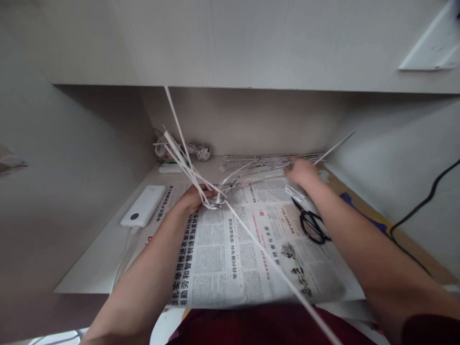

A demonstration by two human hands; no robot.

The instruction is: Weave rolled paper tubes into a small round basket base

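NEAR: woven paper piece [213, 206], longest pale strip projecting past counter [89, 268] front edge; flat newspaper [215, 261] leaves working room | MID: piece small, curved, strips fanned upward, grasped in left hand [197, 197]; scissors [312, 227] rightward | FAR: right hand [302, 172] at paper-stick bundle [247, 165], grip unclear from here; back panel [233, 120] close behind

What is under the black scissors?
The scissors lie on a newspaper, which shows around them and through their finger loops. Whatever is printed directly beneath them is covered and cannot be seen.
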